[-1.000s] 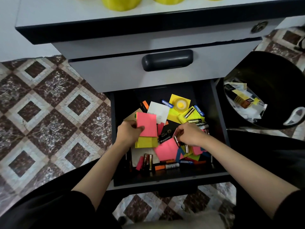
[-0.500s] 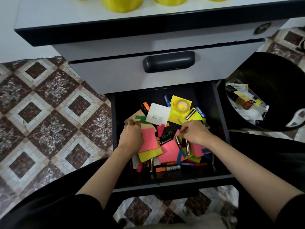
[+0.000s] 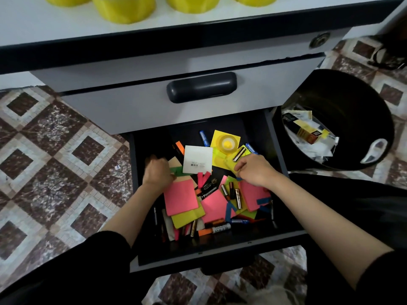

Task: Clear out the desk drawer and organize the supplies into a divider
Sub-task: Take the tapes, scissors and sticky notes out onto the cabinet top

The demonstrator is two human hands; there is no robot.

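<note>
The open bottom drawer (image 3: 220,258) holds a jumble of supplies: a pink sticky pad (image 3: 180,199), a white pad (image 3: 198,159), a clear tape roll (image 3: 226,144), a black Panasonic battery pack (image 3: 209,190), loose batteries (image 3: 237,198) and an orange marker (image 3: 217,228). My left hand (image 3: 157,172) sits at the drawer's left side, fingers curled at the edge of a brown card (image 3: 175,161); its grip is hidden. My right hand (image 3: 255,170) pinches the edge of a yellow-green sticky pad (image 3: 230,162) that has a battery lying on it.
The closed drawer with a dark handle (image 3: 201,86) overhangs the back of the open one. A black bin (image 3: 352,102) with paper and packaging stands on the tiled floor at the right. Yellow containers (image 3: 123,7) stand on the desk top.
My left hand let go of the pink pad, which now lies flat in the drawer, and moved up-left to the brown card. My right hand moved from the batteries back to the yellow-green pad.
</note>
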